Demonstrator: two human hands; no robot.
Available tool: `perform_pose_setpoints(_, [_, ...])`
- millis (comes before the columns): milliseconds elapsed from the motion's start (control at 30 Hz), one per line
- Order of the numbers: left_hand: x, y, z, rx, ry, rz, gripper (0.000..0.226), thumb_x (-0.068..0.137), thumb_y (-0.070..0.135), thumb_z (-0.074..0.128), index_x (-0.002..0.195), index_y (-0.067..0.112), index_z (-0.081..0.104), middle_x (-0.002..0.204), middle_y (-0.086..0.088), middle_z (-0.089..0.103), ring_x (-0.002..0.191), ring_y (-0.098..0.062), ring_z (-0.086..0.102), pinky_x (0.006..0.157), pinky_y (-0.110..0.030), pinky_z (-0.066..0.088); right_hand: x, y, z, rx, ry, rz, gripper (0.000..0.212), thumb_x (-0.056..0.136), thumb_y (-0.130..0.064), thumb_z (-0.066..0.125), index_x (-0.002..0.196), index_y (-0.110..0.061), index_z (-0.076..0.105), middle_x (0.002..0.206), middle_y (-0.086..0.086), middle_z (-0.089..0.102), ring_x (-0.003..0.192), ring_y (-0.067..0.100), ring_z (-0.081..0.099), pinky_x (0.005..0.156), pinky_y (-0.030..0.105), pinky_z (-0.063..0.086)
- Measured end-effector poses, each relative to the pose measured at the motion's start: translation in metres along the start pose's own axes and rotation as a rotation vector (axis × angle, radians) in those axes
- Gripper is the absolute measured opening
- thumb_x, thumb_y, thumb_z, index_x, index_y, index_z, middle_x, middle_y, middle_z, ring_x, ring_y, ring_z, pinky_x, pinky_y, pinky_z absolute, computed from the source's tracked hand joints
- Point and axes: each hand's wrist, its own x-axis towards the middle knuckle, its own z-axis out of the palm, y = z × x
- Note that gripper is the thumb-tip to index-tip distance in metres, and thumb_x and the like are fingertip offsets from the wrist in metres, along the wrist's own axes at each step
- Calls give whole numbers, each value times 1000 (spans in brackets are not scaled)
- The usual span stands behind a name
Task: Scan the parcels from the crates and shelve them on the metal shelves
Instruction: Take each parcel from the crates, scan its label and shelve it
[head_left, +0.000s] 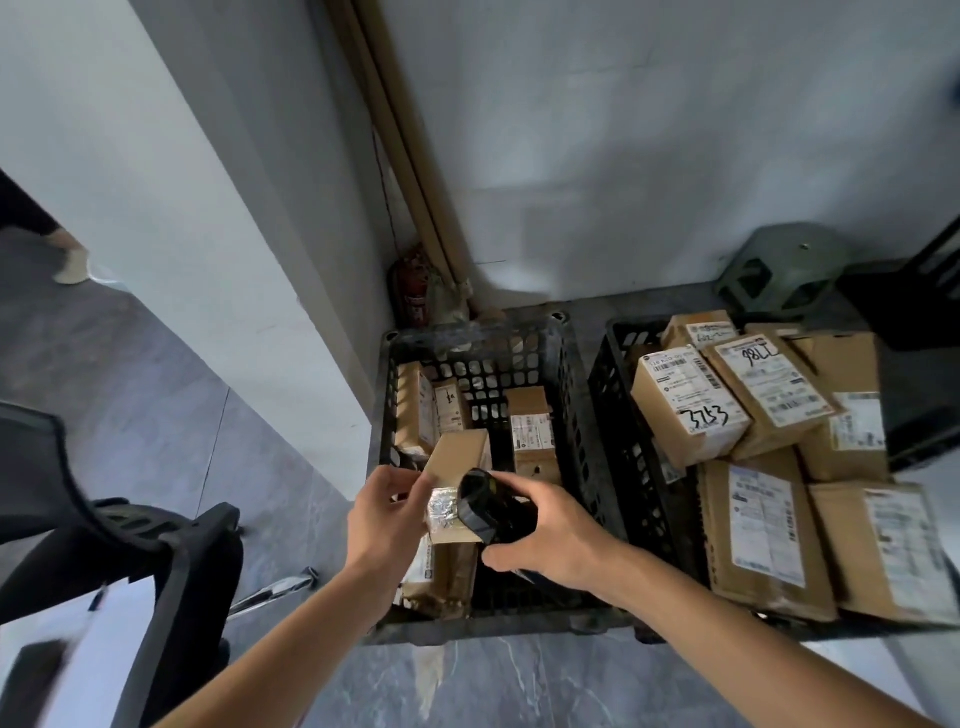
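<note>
Left hand (387, 512) pinches a small cardboard box (457, 480) over the left crate (480, 343), long axis running away from the person, far end tipped up toward the wall. Right hand (550, 540) is wrapped around a black scanner (485, 506), its head right against the box's near, glare-washed end. Right crate (615, 395) sits just beside, piled with labelled boxes, one marked 3753 (688, 410). Grey marble-look floor (519, 686), pale wall (675, 130) behind, green stool (779, 270) in the corner, black chair (171, 561) at left.
</note>
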Motion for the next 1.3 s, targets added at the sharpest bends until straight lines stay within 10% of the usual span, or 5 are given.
perform_pose_setpoints(233, [-6,9,10,-53,-81,12,35,95,24,67,130,20,67,114,2,72,102,-20,67,95,-47,57,-14,6,-10,62,34,-15,83,76,-7,84,144,-38,47,131,-18,61,121,-5,57,84,1,44])
perform_pose_setpoints(533, [-5,10,10,-70,-164,-22,24,97,16,60,100,38,70,102,10,75,105,-16,67,99,-46,55,-26,11,-14,87,26,-41,65,80,-1,79,124,-44,59,115,-18,72,111,-4,64,84,10,49])
perform_pose_setpoints(833, [-5,6,9,-152,-158,-64,20,99,13,56,106,27,68,98,0,74,100,-22,67,93,-44,57,-27,11,-20,69,-20,-34,58,83,-7,79,124,-44,59,96,-27,71,105,-2,64,95,21,51])
perform_pose_setpoints(1300, [-6,2,1,-122,-204,-5,42,93,6,53,126,28,69,93,22,74,100,-10,68,97,-42,56,-8,11,-10,135,129,-21,45,81,-2,80,113,-31,69,102,-20,75,99,-8,67,77,4,46])
